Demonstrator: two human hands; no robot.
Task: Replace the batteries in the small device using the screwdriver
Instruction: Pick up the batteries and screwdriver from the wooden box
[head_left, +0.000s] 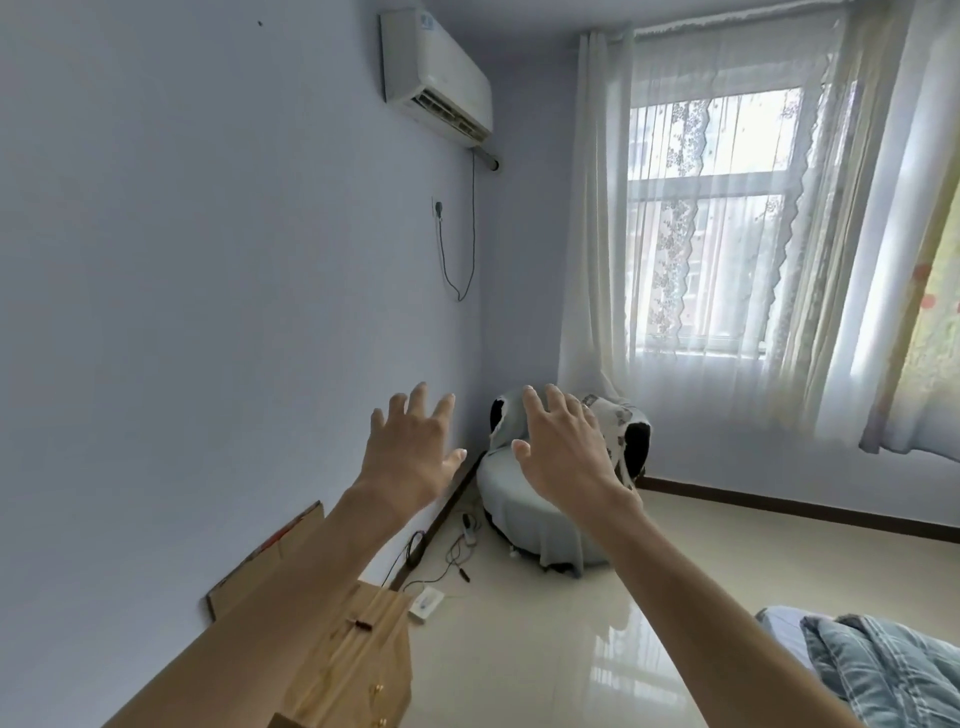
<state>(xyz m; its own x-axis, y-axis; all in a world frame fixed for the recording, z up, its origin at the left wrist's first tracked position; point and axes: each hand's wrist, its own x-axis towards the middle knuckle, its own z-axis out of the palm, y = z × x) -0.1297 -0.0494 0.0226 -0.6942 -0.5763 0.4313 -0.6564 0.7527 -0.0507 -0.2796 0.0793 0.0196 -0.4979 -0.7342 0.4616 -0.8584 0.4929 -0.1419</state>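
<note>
Nearest, well back from the fingers and under the left forearm, stands a wooden cabinet (343, 670) with small brass knobs. A small dark red piece (363, 625) lies on its top, too small to identify. Back from the right fingers, at the lower right edge, a blue-grey blanket (883, 675) lies beside the glossy tiled floor (545, 649).

Both bare forearms reach forward. The left hand (410, 452) and right hand (566, 447) are raised side by side, near each other but apart. Their backs face the camera, the fingers are straight and spread wide, and they grip nothing. The device and the screwdriver do not show in this view, so their look, place, long axis and pointing cannot be told.

Below and left of the left fingers a cardboard sheet (270, 551) leans against the wall (208, 260). Below the space between the two hands, cables (452, 556) and a white box (426, 603) lie on the floor by the skirting. Just behind the right fingers, partly covered by them, a round chair (535, 514) draped in pale cloth sits in the corner. Beyond and right of the right fingers, sheer curtains (727, 260) hang over a window (711, 182). High above the left fingers an air conditioner (436, 83) is mounted on the wall, with a socket (436, 210) below it.
</note>
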